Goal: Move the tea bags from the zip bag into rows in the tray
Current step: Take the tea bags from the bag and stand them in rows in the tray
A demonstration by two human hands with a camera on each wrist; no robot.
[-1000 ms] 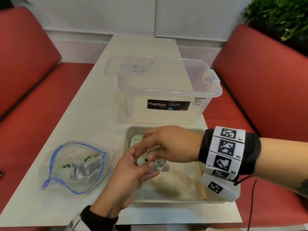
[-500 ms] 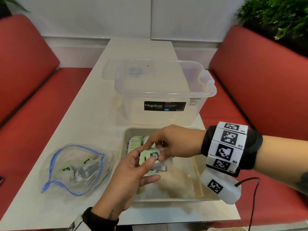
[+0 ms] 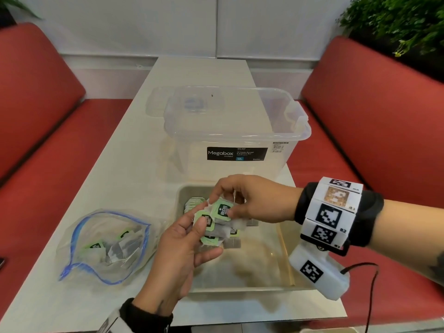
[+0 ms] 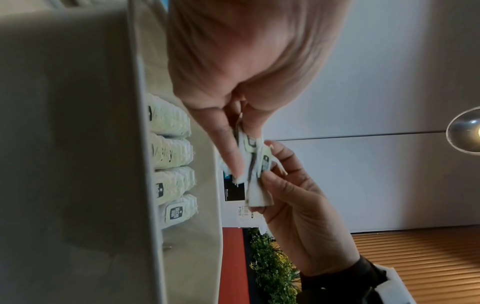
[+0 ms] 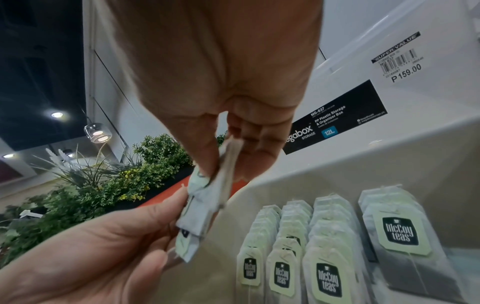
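Over the shallow grey tray point(image 3: 283, 239) my left hand point(image 3: 189, 234) holds a small bunch of tea bags point(image 3: 216, 233) with green tags. My right hand point(image 3: 228, 207) pinches the top tea bag point(image 3: 222, 210) of that bunch between thumb and fingers. In the right wrist view, rows of tea bags point(image 5: 306, 246) stand at the tray's far left end. The open zip bag point(image 3: 103, 246), blue-rimmed, lies on the table left of the tray with several tea bags point(image 3: 115, 248) inside.
A clear Megabox storage box point(image 3: 230, 135) stands just behind the tray, its lid point(image 3: 156, 104) lying behind it. Red bench seats point(image 3: 374, 131) flank the white table point(image 3: 134, 145). Plants point(image 3: 394, 22) stand at the back right. A cable hangs from my right wrist.
Both hands have risen a little over the tray. My right hand has drawn the top tea bag up and away from the bunch in my left hand.
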